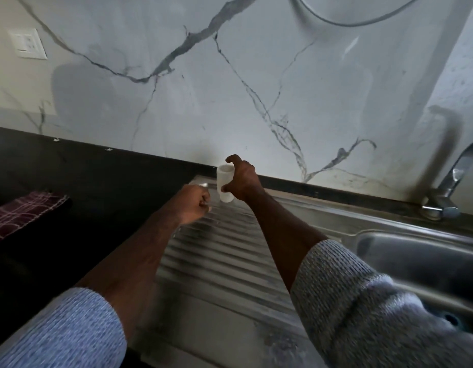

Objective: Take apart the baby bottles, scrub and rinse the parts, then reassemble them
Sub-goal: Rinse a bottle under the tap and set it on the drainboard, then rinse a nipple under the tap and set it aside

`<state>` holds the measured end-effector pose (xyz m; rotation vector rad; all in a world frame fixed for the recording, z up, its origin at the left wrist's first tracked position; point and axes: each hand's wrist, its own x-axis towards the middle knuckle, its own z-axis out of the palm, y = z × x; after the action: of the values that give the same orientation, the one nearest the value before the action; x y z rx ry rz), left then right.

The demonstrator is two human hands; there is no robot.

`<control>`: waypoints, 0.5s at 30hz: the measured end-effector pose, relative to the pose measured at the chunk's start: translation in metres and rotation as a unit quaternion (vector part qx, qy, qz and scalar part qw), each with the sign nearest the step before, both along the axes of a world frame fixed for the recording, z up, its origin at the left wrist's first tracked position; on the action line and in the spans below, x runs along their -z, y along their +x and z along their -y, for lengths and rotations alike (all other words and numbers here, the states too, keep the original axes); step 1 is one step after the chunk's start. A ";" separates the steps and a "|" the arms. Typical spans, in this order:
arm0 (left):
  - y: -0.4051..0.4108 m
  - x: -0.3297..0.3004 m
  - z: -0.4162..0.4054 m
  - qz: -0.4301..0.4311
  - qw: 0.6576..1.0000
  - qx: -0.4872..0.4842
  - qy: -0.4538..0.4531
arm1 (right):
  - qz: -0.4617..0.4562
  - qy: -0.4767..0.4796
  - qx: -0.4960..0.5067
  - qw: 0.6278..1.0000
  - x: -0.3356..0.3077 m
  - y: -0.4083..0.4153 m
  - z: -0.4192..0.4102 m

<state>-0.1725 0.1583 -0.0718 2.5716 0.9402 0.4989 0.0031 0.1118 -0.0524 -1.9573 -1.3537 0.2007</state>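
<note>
My right hand (pixel 240 179): thumb and fingers curled round upright bottle body (pixel 225 185) on drainboard (pixel 224 251). My left hand (pixel 194 205): fisted, contents unclear.

Text: none can be read
Bottle (pixel 225 185): plain white, no marks or scale visible
Wall socket (pixel 28 43): no lettering legible
Tap (pixel 448 187): no brand visible

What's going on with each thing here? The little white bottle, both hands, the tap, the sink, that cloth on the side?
bottle body: upright at the back of the draining board, top open, no teat or cap on it.
right hand: fingers curled round the bottle body.
left hand: curled into a fist beside the bottle; too blurred to tell whether it holds anything.
tap: no water visible.
sink basin: nothing visible inside.
checked cloth: lying crumpled on the dark counter.
</note>
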 end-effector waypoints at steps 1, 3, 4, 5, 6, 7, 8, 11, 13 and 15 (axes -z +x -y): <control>0.000 0.000 0.002 0.001 1.000 0.003 0.001 | -0.001 -0.001 -0.001 1.000 0.000 0.000 0.001; 0.001 -0.002 0.007 -0.001 1.000 0.009 0.001 | -0.004 0.001 -0.003 1.000 -0.001 0.000 0.007; 0.001 -0.003 0.010 -0.002 1.000 0.010 0.000 | -0.006 0.009 -0.003 1.000 0.000 0.000 0.011; 0.003 -0.004 0.013 -0.002 1.000 0.011 0.001 | -0.011 0.022 0.001 1.000 0.002 0.002 0.018; 0.004 -0.005 0.017 0.000 1.000 0.012 0.007 | -0.016 0.038 0.007 0.999 0.004 0.003 0.026; 0.008 -0.006 0.023 0.002 1.000 0.016 0.015 | -0.019 0.053 0.014 0.998 0.006 0.005 0.037; 0.011 -0.006 0.031 0.007 0.999 0.020 0.023 | -0.018 0.065 0.016 0.998 0.009 0.008 0.050; 0.032 -0.004 0.057 0.030 0.999 0.039 0.020 | 0.001 0.076 0.009 0.997 0.025 0.024 0.099; 0.056 0.000 0.080 0.052 0.997 0.055 -0.002 | 0.020 0.080 0.008 0.997 0.035 0.042 0.139; 0.084 0.006 0.107 0.065 0.994 0.082 -0.011 | 0.042 0.073 0.019 0.996 0.044 0.064 0.182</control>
<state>-0.0882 0.0510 -0.0779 2.5347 0.6804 0.5961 0.0671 -0.0697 -0.0969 -1.8840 -1.3452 0.0003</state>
